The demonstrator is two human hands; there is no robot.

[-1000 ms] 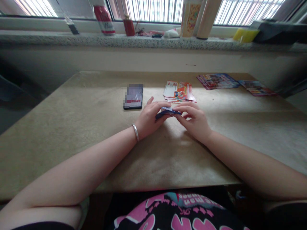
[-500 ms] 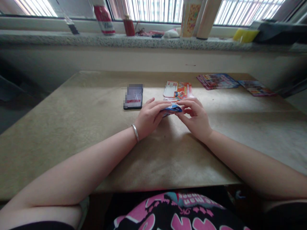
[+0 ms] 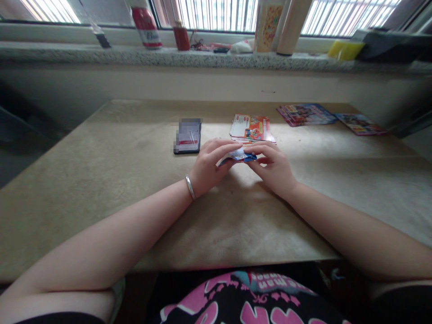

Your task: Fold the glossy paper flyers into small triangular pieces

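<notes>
Between my hands, just above the table, is a small shiny blue-and-white packet [image 3: 240,155], its surface bent. My left hand [image 3: 214,162], a silver bangle at its wrist, grips the packet's left side with fingers over the top. On the other side my right hand [image 3: 272,164] pinches the packet's right end between thumb and fingers. Right behind the hands lies a stack of red, orange and white printed cards [image 3: 253,128]. Fingers cover much of the packet, so its printing cannot be read.
A phone [image 3: 189,136] lies on the table [image 3: 101,189] left of the cards. Glossy printed packets [image 3: 307,114] are piled at the back right, with another packet pile [image 3: 361,124] beside them. Along the stone windowsill [image 3: 202,58] stand a red-and-white can [image 3: 146,27] and other containers.
The packet has turned and bent, showing more of a pale surface. My fingers have shifted slightly around it, and my right fingers have come down a little. The table items stay put.
</notes>
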